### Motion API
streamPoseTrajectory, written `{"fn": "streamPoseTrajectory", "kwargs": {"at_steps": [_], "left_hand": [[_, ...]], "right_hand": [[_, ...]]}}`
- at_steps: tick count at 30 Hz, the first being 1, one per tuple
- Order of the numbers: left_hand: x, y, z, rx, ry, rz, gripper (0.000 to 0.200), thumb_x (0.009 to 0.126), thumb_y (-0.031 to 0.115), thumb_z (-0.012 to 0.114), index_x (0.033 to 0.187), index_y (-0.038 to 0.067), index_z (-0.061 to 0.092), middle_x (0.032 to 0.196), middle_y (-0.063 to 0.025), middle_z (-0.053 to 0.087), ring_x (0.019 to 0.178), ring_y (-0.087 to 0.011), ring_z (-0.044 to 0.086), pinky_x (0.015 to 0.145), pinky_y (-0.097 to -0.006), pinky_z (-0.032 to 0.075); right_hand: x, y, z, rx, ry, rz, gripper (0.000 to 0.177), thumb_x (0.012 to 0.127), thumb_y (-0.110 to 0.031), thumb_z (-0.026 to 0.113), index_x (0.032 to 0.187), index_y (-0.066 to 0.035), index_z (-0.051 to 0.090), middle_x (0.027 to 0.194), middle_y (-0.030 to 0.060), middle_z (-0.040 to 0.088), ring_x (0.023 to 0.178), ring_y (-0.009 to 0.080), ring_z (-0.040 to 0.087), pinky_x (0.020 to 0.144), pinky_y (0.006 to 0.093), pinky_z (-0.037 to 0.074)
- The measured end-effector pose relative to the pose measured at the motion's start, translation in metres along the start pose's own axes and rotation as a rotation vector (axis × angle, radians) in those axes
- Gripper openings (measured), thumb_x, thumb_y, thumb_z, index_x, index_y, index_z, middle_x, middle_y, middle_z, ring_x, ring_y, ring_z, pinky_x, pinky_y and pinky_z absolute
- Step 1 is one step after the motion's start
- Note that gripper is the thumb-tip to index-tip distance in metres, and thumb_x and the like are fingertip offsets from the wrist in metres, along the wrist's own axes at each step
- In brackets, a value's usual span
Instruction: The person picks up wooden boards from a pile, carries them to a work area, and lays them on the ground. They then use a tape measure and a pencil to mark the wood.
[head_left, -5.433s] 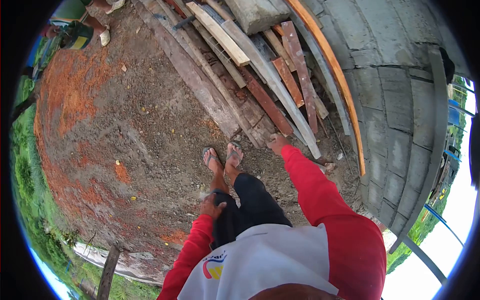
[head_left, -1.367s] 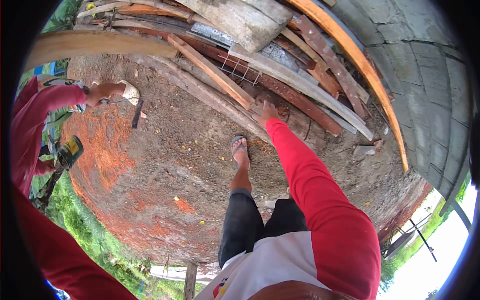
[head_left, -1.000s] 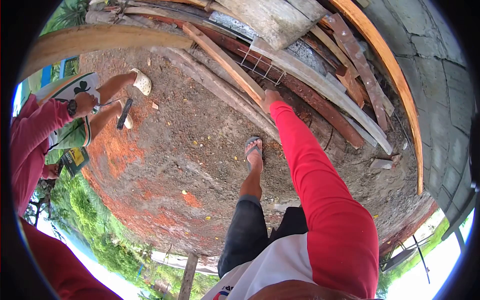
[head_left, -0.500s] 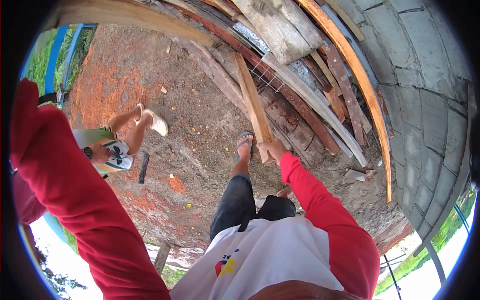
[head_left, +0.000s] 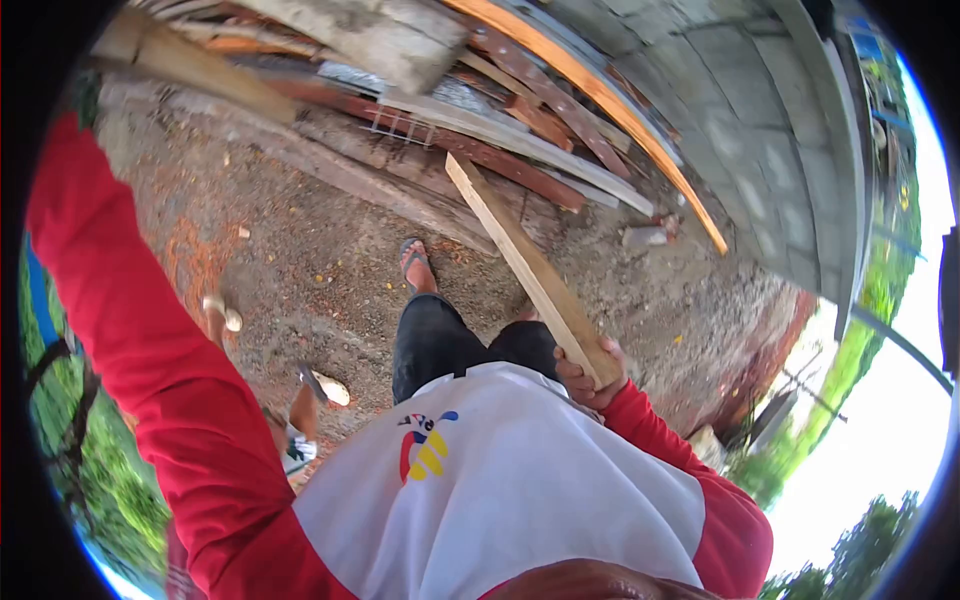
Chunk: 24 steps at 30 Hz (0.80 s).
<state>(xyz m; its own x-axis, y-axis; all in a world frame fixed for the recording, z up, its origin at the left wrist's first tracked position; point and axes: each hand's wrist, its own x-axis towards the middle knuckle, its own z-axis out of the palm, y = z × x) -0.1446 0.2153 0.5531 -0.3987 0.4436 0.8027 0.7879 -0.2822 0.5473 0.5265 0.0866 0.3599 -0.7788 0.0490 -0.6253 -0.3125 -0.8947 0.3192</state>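
Note:
My right hand (head_left: 592, 374) is wrapped around the lower end of a wooden board (head_left: 525, 262). The board slants up and to the left from my hand, its far end over the lumber pile. My left arm, in a red sleeve (head_left: 165, 360), is raised toward the upper left. The left hand is lost at the dark edge of the view, so its fingers do not show. A thick wooden beam (head_left: 200, 72) crosses the top left, not far from that sleeve; whether my left hand touches it cannot be seen.
A pile of old planks (head_left: 500, 150) lies ahead, with a long orange-brown strip (head_left: 610, 105) beside a grey block wall (head_left: 740, 130). Another person's shoe (head_left: 330, 388) shows at lower left. My sandalled foot (head_left: 418, 268) stands on dirt ground (head_left: 300, 215).
My right hand has drawn the board closer to my body, lower and to the right. The view has turned, so the pile and wall appear shifted. The other person appears lower in view.

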Motion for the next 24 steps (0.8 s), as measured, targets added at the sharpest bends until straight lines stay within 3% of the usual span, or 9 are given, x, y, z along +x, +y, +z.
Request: {"fn": "streamPoseTrajectory", "kwargs": {"at_steps": [3, 5, 7, 9, 14, 18, 21, 23, 24], "left_hand": [[-0.004, 0.015, 0.037, -0.023, -0.034, 0.047, 0.027, 0.084, 0.016, 0.062, 0.103, -0.003, 0.059, 0.099, -0.0100, 0.064, 0.088, -0.0201, 0.060, 0.077, -0.0345, 0.048], [-0.026, 0.036, 0.056, 0.040, -0.057, -0.036, 0.034, 0.089, 0.028, 0.055, 0.104, -0.002, 0.056, 0.089, -0.0196, 0.062, 0.078, -0.0298, 0.061, 0.068, -0.0385, 0.051], [-0.035, 0.017, 0.048, -0.111, -0.328, -0.166, 0.023, 0.084, 0.012, 0.060, 0.087, -0.010, 0.063, 0.090, -0.0131, 0.066, 0.079, -0.0168, 0.064, 0.069, -0.0298, 0.053], [-0.066, 0.053, 0.086, -0.240, -0.198, -0.397, 0.020, 0.081, 0.007, 0.064, 0.088, -0.012, 0.062, 0.090, -0.0141, 0.065, 0.080, -0.0190, 0.063, 0.076, -0.0312, 0.052], [-0.111, 0.233, 0.190, -0.311, -0.363, -0.400, 0.021, 0.078, 0.003, 0.066, 0.088, -0.014, 0.060, 0.087, -0.0180, 0.063, 0.078, -0.0219, 0.062, 0.074, -0.0350, 0.052], [-0.118, 0.417, 0.245, -0.672, -0.811, -0.143, 0.026, 0.081, -0.001, 0.055, 0.105, -0.010, 0.051, 0.092, -0.0161, 0.057, 0.079, -0.0244, 0.059, 0.070, -0.0322, 0.050], [-0.114, 0.515, 0.276, -0.588, -1.020, 0.285, 0.034, 0.077, 0.005, 0.057, 0.109, -0.006, 0.049, 0.094, -0.0162, 0.054, 0.082, -0.0268, 0.056, 0.071, -0.0367, 0.049], [-0.116, 0.581, 0.300, -0.948, -1.165, -0.003, 0.032, 0.077, 0.014, 0.058, 0.102, -0.003, 0.047, 0.090, -0.0154, 0.049, 0.083, -0.0243, 0.049, 0.077, -0.0348, 0.042], [-0.122, 0.603, 0.317, -0.941, -1.176, 0.124, 0.037, 0.073, 0.021, 0.061, 0.099, 0.000, 0.045, 0.088, -0.0129, 0.047, 0.082, -0.0224, 0.046, 0.079, -0.0338, 0.039]], "right_hand": [[-0.031, 0.016, -0.041, 0.097, 0.036, -0.186, 0.064, 0.073, -0.048, 0.062, 0.109, 0.002, 0.045, 0.076, 0.0035, 0.045, 0.056, 0.0127, 0.046, 0.045, 0.0226, 0.037], [-0.055, 0.026, -0.068, 0.164, 0.071, -0.300, 0.063, 0.073, -0.051, 0.060, 0.106, 0.001, 0.047, 0.076, 0.0037, 0.046, 0.056, 0.0127, 0.047, 0.045, 0.0231, 0.038], [-0.080, 0.036, -0.101, 0.249, 0.067, -0.406, 0.060, 0.074, -0.053, 0.058, 0.100, 0.000, 0.050, 0.075, 0.0044, 0.049, 0.058, 0.0137, 0.048, 0.046, 0.0247, 0.038], [-0.105, 0.046, -0.136, 0.341, 0.072, -0.520, 0.052, 0.074, -0.050, 0.059, 0.095, -0.003, 0.051, 0.072, 0.0072, 0.051, 0.058, 0.0170, 0.050, 0.045, 0.0263, 0.039], [-0.169, 0.050, -0.222, 0.505, 0.205, -0.765, 0.041, 0.073, -0.044, 0.063, 0.088, -0.008, 0.051, 0.068, 0.0111, 0.055, 0.054, 0.0228, 0.053, 0.040, 0.0299, 0.040], [-0.227, 0.055, -0.297, 0.615, 0.105, -0.877, 0.037, 0.073, -0.043, 0.062, 0.089, -0.011, 0.050, 0.064, 0.0088, 0.052, 0.053, 0.0230, 0.052, 0.041, 0.0282, 0.040], [-0.262, 0.069, -0.344, 0.751, 0.049, -0.901, 0.035, 0.073, -0.042, 0.062, 0.087, -0.012, 0.050, 0.063, 0.0079, 0.051, 0.053, 0.0225, 0.052, 0.041, 0.0281, 0.040], [-0.278, 0.077, -0.373, 0.796, 0.048, -0.981, 0.035, 0.073, -0.041, 0.061, 0.089, -0.012, 0.048, 0.064, 0.0085, 0.050, 0.053, 0.0221, 0.051, 0.041, 0.0284, 0.040], [-0.285, 0.083, -0.386, 0.812, 0.054, -1.019, 0.036, 0.073, -0.041, 0.061, 0.090, -0.012, 0.047, 0.064, 0.0087, 0.050, 0.053, 0.0221, 0.051, 0.041, 0.0285, 0.040]]}}
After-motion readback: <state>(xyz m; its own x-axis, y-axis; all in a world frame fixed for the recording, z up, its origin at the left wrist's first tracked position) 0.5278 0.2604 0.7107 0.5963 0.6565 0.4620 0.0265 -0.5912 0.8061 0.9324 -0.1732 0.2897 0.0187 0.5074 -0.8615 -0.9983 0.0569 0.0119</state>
